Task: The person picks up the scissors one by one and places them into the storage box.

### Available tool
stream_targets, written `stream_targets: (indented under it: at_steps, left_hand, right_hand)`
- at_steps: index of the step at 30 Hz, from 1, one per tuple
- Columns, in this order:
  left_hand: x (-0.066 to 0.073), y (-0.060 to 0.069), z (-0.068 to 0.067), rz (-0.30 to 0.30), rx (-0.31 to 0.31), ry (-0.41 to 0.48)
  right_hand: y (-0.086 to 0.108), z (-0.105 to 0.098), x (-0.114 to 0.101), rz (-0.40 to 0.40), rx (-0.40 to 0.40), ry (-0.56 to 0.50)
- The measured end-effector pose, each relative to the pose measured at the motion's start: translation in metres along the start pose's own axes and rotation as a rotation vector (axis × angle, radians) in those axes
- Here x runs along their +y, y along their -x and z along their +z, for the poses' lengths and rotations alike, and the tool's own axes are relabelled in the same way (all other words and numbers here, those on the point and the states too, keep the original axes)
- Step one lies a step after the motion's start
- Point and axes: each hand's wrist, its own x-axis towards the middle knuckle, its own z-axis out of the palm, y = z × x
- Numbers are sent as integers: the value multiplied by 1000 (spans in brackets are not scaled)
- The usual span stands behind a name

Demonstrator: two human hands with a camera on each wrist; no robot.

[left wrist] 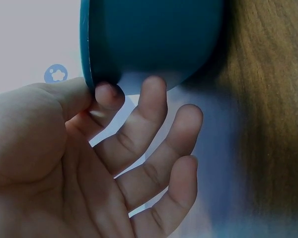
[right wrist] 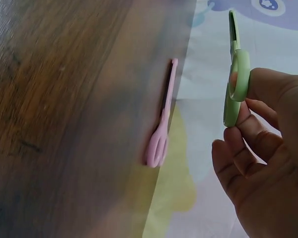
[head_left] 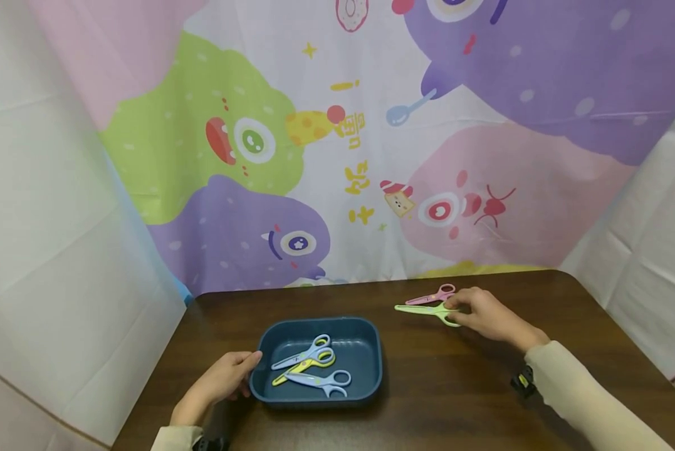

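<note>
My left hand [head_left: 219,381] pinches the left rim of a dark blue rectangular tray [head_left: 365,360] between thumb and forefinger; the other fingers are spread below it in the left wrist view. Two pairs of light blue scissors [head_left: 309,379] and one yellow pair [head_left: 281,379] lie overlapping inside. To the tray's right, my right hand [head_left: 488,315] grips green scissors [head_left: 418,309] by a handle loop, the tips pointing left. The right wrist view shows these green scissors [right wrist: 243,74] raised off the table. Just behind them, pink scissors [head_left: 424,299] lie on the wood.
The dark brown table [head_left: 444,401] has rounded back corners. Behind it hangs a cartoon-printed curtain [head_left: 365,250], with white cloth [head_left: 49,250] on both sides.
</note>
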Motion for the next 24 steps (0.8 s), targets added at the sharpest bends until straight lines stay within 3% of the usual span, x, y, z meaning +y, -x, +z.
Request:
stream_targets:
  at_steps: [24]
  left_hand:
    - [-1, -1, 0, -4, 1, 5]
  right_hand:
    - [-4, 8, -21, -14, -36, -26]
